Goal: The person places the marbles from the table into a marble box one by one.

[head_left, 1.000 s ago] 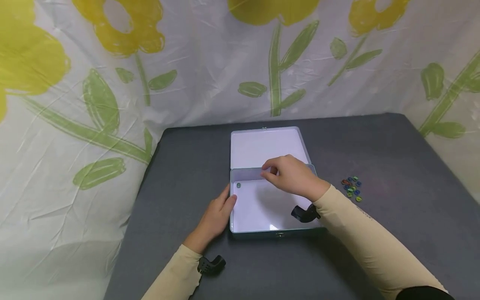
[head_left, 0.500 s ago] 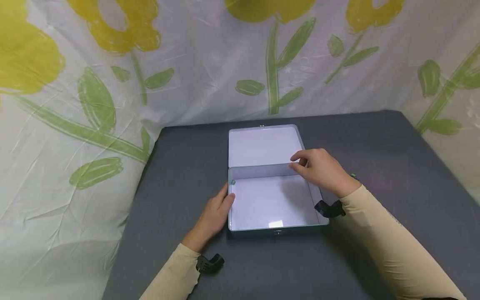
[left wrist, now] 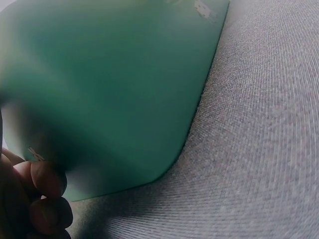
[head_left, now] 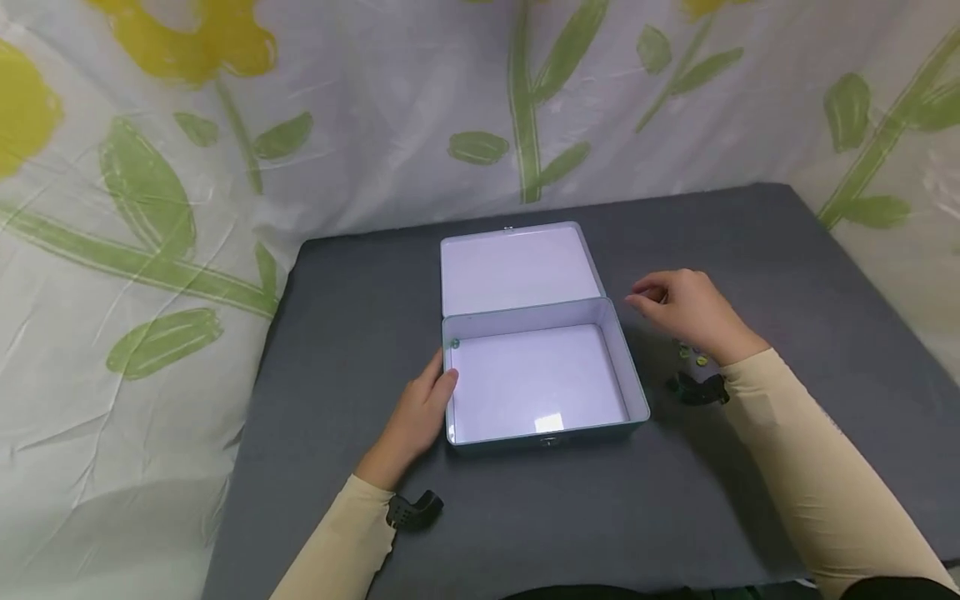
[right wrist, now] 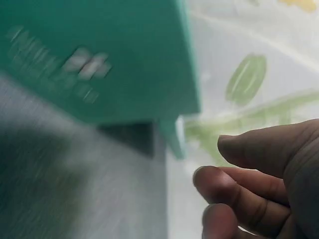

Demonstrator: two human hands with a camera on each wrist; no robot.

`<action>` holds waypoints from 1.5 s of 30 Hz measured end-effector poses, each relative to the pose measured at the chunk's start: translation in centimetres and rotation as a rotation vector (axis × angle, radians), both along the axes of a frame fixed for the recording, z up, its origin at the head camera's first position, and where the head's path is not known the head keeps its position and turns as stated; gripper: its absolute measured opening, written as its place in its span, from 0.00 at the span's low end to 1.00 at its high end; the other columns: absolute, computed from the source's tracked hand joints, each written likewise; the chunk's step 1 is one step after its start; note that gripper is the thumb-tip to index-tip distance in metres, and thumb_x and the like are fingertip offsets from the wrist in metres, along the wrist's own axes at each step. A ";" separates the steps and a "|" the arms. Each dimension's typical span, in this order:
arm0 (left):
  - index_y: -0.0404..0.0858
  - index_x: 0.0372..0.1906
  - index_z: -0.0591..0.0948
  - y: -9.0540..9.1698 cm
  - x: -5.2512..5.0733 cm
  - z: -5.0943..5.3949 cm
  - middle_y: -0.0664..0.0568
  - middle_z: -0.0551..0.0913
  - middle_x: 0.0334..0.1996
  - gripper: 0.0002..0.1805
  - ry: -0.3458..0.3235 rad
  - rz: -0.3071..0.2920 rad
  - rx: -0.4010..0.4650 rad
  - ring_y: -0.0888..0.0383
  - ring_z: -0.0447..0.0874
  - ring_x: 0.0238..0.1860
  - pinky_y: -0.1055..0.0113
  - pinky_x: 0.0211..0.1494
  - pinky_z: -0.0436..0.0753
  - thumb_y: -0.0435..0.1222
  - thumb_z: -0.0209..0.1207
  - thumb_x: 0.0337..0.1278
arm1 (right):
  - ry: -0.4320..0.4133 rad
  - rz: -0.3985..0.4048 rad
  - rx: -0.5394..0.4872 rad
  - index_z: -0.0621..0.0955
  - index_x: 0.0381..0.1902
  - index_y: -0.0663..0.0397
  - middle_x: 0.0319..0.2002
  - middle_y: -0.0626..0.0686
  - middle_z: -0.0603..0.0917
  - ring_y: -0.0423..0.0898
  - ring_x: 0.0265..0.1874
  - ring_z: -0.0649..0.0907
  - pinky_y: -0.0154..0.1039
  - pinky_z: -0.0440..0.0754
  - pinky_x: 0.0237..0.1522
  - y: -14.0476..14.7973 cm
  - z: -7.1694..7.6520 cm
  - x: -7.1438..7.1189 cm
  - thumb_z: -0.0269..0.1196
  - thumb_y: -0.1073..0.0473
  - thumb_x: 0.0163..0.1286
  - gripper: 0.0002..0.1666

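Note:
A green metal box (head_left: 551, 431) with a white inside lies on the dark cloth, its hinged lid (head_left: 517, 271) laid back. My left hand (head_left: 411, 421) holds the box's left wall, thumb over the rim and fingers outside; in the left wrist view its fingertips (left wrist: 47, 179) are at the green side. One small green piece (head_left: 455, 343) sits in the box's back left corner. My right hand (head_left: 693, 310) is in the air right of the box, fingers loosely bent with nothing visible between them. Beneath it, small round coloured pieces (head_left: 701, 360) lie on the cloth, partly hidden by the wrist.
The dark grey cloth (head_left: 360, 317) covers the table. A white sheet (head_left: 375, 142) printed with yellow flowers hangs behind and at the sides. Black wrist cameras (head_left: 415, 510) sit on both sleeves.
My right hand has moved right, from above the box to beside it near the small pieces. My left hand stays at the box's left side. The head view has shifted slightly.

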State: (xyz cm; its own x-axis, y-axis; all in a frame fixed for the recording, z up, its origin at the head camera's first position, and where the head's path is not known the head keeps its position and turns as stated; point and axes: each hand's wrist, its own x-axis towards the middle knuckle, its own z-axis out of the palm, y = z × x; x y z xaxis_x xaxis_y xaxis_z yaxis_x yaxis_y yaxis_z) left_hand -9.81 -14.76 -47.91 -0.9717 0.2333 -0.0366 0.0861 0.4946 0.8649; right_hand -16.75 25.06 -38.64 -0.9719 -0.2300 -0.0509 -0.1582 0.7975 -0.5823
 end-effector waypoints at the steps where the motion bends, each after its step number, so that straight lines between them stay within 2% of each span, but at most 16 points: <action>1: 0.36 0.84 0.56 -0.1 0.1 0.0 0.36 0.72 0.74 0.35 -0.002 0.002 0.002 0.44 0.74 0.71 0.42 0.75 0.69 0.48 0.42 0.83 | -0.003 -0.010 0.003 0.86 0.58 0.65 0.42 0.59 0.90 0.49 0.32 0.83 0.47 0.80 0.37 0.3 -0.3 0.0 0.63 0.50 0.79 0.23; 5: 0.37 0.84 0.57 -0.6 0.4 0.0 0.35 0.73 0.73 0.35 0.006 0.021 -0.001 0.43 0.76 0.68 0.41 0.74 0.70 0.49 0.42 0.83 | -0.028 -0.036 0.015 0.85 0.58 0.65 0.40 0.59 0.90 0.48 0.30 0.83 0.46 0.80 0.36 1.2 -1.4 -0.1 0.64 0.51 0.79 0.23; 10: 0.36 0.84 0.57 -1.1 1.0 0.1 0.35 0.72 0.73 0.35 -0.017 0.042 -0.014 0.42 0.75 0.69 0.41 0.74 0.69 0.48 0.42 0.83 | -0.075 -0.043 0.034 0.85 0.58 0.66 0.36 0.58 0.88 0.47 0.24 0.80 0.45 0.78 0.32 1.9 -2.9 -0.2 0.65 0.53 0.77 0.23; 13: 0.35 0.84 0.56 -1.4 1.4 0.2 0.35 0.71 0.74 0.35 -0.020 0.047 -0.013 0.42 0.73 0.72 0.40 0.75 0.67 0.48 0.42 0.83 | -0.080 -0.048 0.059 0.85 0.59 0.67 0.39 0.61 0.88 0.50 0.27 0.83 0.49 0.80 0.34 2.3 -3.5 -0.2 0.65 0.52 0.76 0.24; 17: 0.36 0.84 0.57 -1.5 1.5 0.3 0.35 0.71 0.74 0.35 -0.015 0.053 -0.015 0.42 0.73 0.72 0.40 0.75 0.68 0.48 0.42 0.83 | -0.087 -0.046 0.102 0.85 0.58 0.67 0.46 0.68 0.88 0.58 0.40 0.87 0.58 0.83 0.42 2.8 -4.2 -0.2 0.65 0.52 0.76 0.25; 22: 0.36 0.84 0.57 -1.5 1.5 0.3 0.36 0.71 0.74 0.35 -0.024 0.050 -0.020 0.42 0.72 0.73 0.41 0.76 0.68 0.49 0.43 0.83 | -0.103 -0.059 0.149 0.86 0.56 0.67 0.48 0.70 0.87 0.62 0.44 0.87 0.62 0.83 0.43 3.4 -4.7 0.0 0.66 0.52 0.74 0.23; 31: 0.36 0.84 0.58 -1.6 1.5 0.4 0.36 0.71 0.74 0.36 -0.014 0.042 0.001 0.42 0.71 0.73 0.42 0.76 0.67 0.49 0.44 0.83 | -0.107 -0.100 0.190 0.88 0.52 0.64 0.48 0.69 0.88 0.62 0.43 0.87 0.60 0.83 0.38 3.8 -5.2 0.3 0.66 0.52 0.74 0.21; 39: 0.35 0.84 0.58 -1.5 1.6 0.4 0.36 0.72 0.74 0.36 -0.027 0.056 -0.003 0.43 0.70 0.74 0.42 0.77 0.67 0.50 0.44 0.83 | -0.124 -0.108 0.175 0.87 0.53 0.64 0.48 0.68 0.88 0.56 0.36 0.87 0.50 0.81 0.29 3.7 -5.4 0.3 0.65 0.52 0.74 0.21; 45: 0.35 0.83 0.59 -1.6 1.7 0.4 0.36 0.72 0.73 0.35 0.004 0.053 0.004 0.43 0.71 0.73 0.43 0.76 0.68 0.48 0.44 0.83 | -0.091 -0.112 0.152 0.88 0.52 0.62 0.47 0.67 0.89 0.53 0.33 0.87 0.46 0.80 0.26 3.2 -5.3 0.4 0.65 0.52 0.73 0.20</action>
State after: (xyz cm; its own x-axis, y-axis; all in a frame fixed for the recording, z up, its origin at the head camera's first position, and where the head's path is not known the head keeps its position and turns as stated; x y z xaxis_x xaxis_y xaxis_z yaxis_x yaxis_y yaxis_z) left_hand -8.15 -16.34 -47.51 -0.9828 0.1818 -0.0320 0.0634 0.4953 0.8664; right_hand -16.39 28.23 -43.98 -0.9808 -0.1040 -0.1652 -0.0163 0.8870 -0.4615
